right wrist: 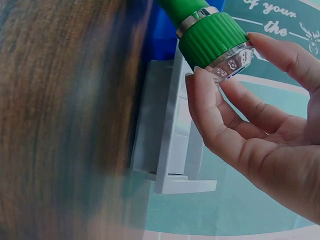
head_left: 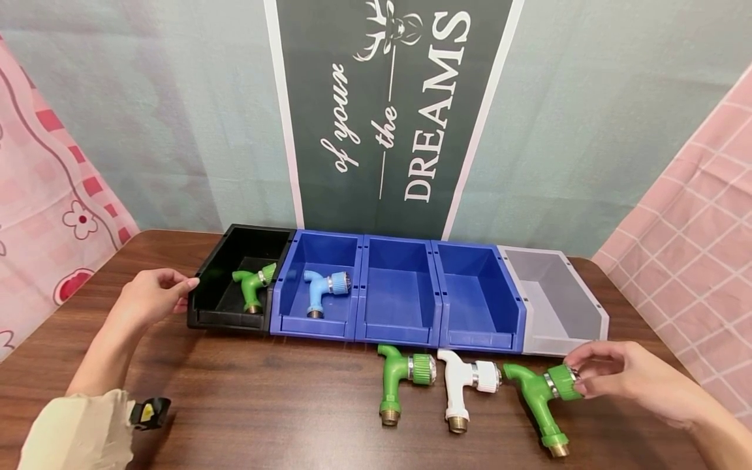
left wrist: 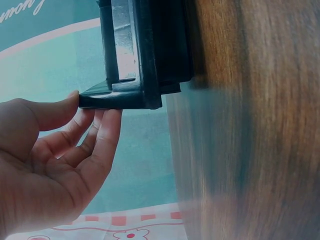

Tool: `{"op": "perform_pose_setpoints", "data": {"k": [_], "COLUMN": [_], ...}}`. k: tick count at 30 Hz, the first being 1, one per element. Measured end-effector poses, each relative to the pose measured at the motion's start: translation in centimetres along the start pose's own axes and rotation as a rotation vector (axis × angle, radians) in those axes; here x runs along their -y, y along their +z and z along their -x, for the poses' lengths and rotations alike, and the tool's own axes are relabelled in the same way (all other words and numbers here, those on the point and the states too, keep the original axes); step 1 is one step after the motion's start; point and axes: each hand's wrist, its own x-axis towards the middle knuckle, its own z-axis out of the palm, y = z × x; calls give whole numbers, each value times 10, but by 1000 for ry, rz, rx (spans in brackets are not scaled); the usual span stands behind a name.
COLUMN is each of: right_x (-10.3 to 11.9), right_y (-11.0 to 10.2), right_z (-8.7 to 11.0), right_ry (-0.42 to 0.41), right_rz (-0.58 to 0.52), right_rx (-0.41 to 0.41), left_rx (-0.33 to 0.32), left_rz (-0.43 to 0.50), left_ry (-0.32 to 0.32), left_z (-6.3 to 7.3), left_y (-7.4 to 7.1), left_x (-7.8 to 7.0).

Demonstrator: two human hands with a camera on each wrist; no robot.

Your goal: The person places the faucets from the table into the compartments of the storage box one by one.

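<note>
My left hand (head_left: 149, 297) holds the left edge of a black bin (head_left: 200, 318), thumb at the rim and fingertips against the outer side. That bin contains a green tap (head_left: 251, 287). On the right, my right hand (head_left: 631, 378) pinches the ribbed green knob of another green tap (head_left: 537, 395), whose brass threaded end points toward the front. Its clear-capped knob end shows between thumb and fingers in the right wrist view. Beside it lie a white tap (head_left: 455, 385) and a third green tap (head_left: 392, 382) on the table.
Right of the black bin, joined in a row, stand a blue bin (head_left: 317, 328) with a light-blue tap (head_left: 318, 290), two more blue bins and a grey bin (head_left: 566, 346). The brown wooden table (head_left: 264, 405) meets hanging cloths at the back and sides.
</note>
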Motion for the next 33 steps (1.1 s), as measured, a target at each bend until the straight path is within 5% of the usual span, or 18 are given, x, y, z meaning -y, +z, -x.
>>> {"op": "perform_pose_setpoints", "data": {"k": [20,33], "right_x": [18,36], "right_y": [-10,-6], "right_z": [-2,-15], "right_ry": [38,32], "right_rz": [118,181], "right_rx": [-137,-143], "left_rx": [-6,7], "left_rz": [5,7], "left_ry": [-5,-5], "left_z": [0,0], "left_y": [1,0], "left_x": [0,0]}}
